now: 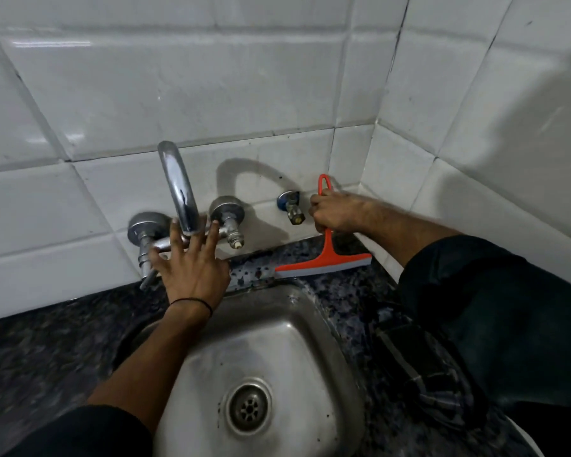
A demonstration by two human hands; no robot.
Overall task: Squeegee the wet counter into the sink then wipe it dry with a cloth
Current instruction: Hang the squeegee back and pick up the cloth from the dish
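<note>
The right hand (pixel 335 214) grips the squeegee (pixel 323 258) by its rigid handle; the blade rests on the counter (pixel 343 288) at the sink's (pixel 277 341) 1 o'clock rim. It appears light, with a flexible edge. The left hand (pixel 192 265) is open, fingers spread by the tap (pixel 178 189).

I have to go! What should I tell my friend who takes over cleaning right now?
Right hand: gripping the orange squeegee, blade down on the counter behind the sink, near the corner.
Left hand: open, fingers spread against the tap, holding nothing.
A checked cloth lies on the counter right of the sink.
Done: squeegeeing is under way.
Left: pull the water into the sink, then wipe dry with the cloth.
</note>
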